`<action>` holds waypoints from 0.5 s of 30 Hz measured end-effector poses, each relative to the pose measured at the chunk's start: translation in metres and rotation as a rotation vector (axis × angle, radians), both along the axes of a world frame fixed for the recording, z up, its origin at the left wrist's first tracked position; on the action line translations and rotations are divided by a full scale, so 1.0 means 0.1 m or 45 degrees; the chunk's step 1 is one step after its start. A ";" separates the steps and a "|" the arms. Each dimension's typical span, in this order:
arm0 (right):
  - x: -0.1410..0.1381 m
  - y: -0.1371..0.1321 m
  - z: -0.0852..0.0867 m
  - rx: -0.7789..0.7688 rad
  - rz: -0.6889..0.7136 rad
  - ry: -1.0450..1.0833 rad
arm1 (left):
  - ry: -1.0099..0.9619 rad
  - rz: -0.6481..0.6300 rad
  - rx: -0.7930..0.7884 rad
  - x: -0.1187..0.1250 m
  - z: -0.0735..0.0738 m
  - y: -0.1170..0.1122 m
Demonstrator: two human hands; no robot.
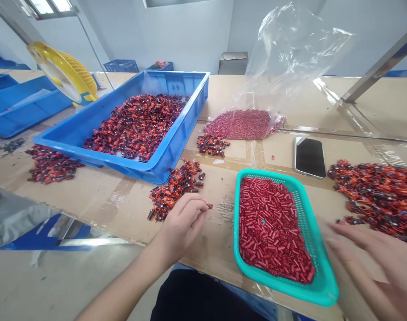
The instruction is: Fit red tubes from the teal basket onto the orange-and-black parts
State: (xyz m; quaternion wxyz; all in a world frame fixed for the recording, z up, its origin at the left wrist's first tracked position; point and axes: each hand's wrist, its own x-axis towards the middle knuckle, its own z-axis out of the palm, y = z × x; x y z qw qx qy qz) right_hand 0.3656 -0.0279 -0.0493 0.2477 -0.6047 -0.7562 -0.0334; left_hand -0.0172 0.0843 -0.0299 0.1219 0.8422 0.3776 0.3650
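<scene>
My left hand (pixel 186 218) is closed in a pinch, with a small red-and-black piece (pixel 209 206) at its fingertips. Beside it lies a loose heap of black-and-orange pieces (pixel 178 183). My right hand (pixel 377 263), blurred by motion, has its fingers stretched out and apart, and nothing shows between them. It is just right of a green basket (pixel 319 267) filled with short dark-red tubes (pixel 273 232). Farther right, close above that hand, spreads another heap of black-and-orange pieces (pixel 380 196).
A large blue tray (pixel 177 147) holds many similar pieces. Behind the basket are a clear plastic bag (pixel 250 122) of red tubes, a small heap (pixel 212 145) and a phone (pixel 309 157). A yellow fan (pixel 65 73) stands at left, near another person's sleeve (pixel 16 218).
</scene>
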 end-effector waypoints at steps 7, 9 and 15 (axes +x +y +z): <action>-0.88 0.44 0.04 0.030 0.188 -0.218 | -0.293 -0.212 -0.324 0.16 0.24 -0.27; -0.91 0.48 -0.04 -0.002 0.175 -0.213 | -0.362 -0.238 -0.375 0.17 0.26 -0.33; -0.88 0.46 0.13 -0.019 0.252 -0.072 | -0.449 -0.264 -0.221 0.18 0.25 -0.41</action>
